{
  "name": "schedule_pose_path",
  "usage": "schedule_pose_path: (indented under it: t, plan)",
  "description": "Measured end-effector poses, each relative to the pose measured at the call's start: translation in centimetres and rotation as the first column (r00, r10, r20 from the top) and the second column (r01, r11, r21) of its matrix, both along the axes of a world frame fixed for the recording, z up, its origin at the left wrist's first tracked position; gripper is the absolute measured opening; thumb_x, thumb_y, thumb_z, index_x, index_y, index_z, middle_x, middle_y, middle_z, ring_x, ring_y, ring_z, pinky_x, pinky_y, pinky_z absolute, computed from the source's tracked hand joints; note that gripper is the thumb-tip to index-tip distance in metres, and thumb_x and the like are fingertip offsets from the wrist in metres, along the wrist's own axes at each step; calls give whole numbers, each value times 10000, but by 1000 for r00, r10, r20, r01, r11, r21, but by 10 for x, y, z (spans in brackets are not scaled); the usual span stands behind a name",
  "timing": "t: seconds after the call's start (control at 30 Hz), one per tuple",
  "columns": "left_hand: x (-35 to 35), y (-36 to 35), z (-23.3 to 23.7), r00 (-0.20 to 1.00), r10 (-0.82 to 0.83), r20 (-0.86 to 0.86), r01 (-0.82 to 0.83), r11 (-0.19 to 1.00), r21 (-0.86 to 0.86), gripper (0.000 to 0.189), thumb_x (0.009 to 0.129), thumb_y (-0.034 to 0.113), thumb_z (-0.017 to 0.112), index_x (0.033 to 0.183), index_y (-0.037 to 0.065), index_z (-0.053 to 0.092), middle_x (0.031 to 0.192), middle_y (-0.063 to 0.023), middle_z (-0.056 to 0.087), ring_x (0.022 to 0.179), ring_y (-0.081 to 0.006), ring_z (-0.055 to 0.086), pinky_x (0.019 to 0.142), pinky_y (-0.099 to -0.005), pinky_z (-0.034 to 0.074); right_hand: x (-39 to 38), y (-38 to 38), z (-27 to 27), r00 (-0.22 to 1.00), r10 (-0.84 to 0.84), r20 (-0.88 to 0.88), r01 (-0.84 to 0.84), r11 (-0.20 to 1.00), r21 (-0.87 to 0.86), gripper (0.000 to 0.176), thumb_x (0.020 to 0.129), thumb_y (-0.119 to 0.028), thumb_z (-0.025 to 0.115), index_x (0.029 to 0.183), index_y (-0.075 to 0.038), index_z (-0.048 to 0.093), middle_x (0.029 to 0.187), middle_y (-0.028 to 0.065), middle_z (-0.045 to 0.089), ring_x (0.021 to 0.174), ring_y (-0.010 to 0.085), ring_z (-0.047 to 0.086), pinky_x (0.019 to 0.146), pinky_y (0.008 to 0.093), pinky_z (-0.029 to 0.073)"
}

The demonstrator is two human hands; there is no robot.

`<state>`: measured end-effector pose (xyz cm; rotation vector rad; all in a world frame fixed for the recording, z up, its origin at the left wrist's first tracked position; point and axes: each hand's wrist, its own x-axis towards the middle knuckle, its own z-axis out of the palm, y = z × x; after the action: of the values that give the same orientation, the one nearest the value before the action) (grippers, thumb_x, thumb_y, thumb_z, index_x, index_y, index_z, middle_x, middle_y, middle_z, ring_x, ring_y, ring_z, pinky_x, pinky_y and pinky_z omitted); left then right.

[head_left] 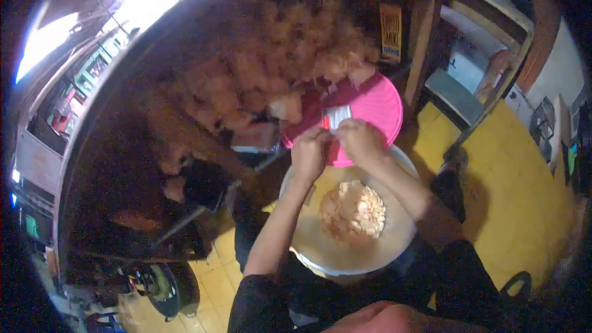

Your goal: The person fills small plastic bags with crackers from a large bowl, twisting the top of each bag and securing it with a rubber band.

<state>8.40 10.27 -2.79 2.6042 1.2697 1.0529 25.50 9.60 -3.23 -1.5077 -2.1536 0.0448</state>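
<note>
Curling left hand (310, 153) and right hand (362, 143) closed, contents unclear, I could tip the pink tray (383, 103) into the near bowl (306, 229) by leaning on it.

I spot one printed text: dark lettering on the yellow-orange sign (390, 32), far side, right of centre. Too blurry for me to read; nothing else legible.

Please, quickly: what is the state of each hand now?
Left hand: fingers bent; whether it grips anything cannot be told.
Right hand: fingers bent; its grip cannot be told either.
</note>
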Motion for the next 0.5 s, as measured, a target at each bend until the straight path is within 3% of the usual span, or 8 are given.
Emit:
schedule_pose_path:
  t: [0.07, 0.1, 0.23, 0.33, 0.43, 0.5]
  plan:
    - [3, -10, -3, 997, 28, 68, -25, 999, -40, 119, 712, 50, 662, 829, 63, 669, 850, -119, 651, 768, -342, 635, 674, -438, 505, 6, -6, -1, 953, 169, -251, -161, 986, 53, 184, 812, -104, 616, 947, -22, 710, 1032, 170, 668, 937, 355, 634, 861, 426, 508]
    - [4, -14, -3, 996, 47, 80, -43, 998, -53, 113, 711, 49, 668, 823, 61, 659, 830, -127, 642, 747, -347, 632, 649, -437, 500, 7, -14, 0, 932, 160, -326, -161, 987, 23, 215, 793, -69, 634, 990, -35, 713, 1082, 196, 662, 974, 348, 635, 882, 416, 503]
    - [8, -25, 9, 984, 75, 165, -62, 995, -80, 121, 711, 40, 693, 820, 53, 640, 814, -131, 635, 751, -353, 634, 629, -436, 492, 12, -31, 4, 897, 201, -394, -174, 979, 104, 182, 817, -92, 643, 975, -31, 711, 1078, 209, 662, 988, 347, 637, 893, 405, 496]
    - [12, -23, 6, 969, 81, 235, -68, 996, -62, 128, 728, 42, 694, 849, 56, 656, 828, -134, 638, 773, -357, 635, 652, -429, 496, 15, -42, 15, 820, 194, -538, -149, 981, 126, 159, 854, -96, 627, 966, -18, 707, 1050, 191, 668, 985, 316, 640, 903, 384, 484]
    - [7, -12, -12, 962, 72, 264, -64, 997, -40, 155, 750, 45, 686, 903, 62, 675, 860, -146, 641, 790, -360, 636, 683, -424, 499, 24, -48, 18, 727, 201, -656, -143, 980, 141, 169, 864, -115, 653, 980, -3, 703, 1010, 135, 688, 910, 251, 660, 834, 349, 513]
    - [4, -11, -12, 961, 74, 265, -70, 997, -23, 176, 759, 43, 679, 934, 63, 683, 880, -155, 643, 796, -362, 636, 699, -423, 499, 32, -58, 33, 371, 26, -928, -172, 984, -42, 166, 909, -131, 634, 971, 13, 689, 856, 76, 689, 737, 160, 648, 683, 277, 518]
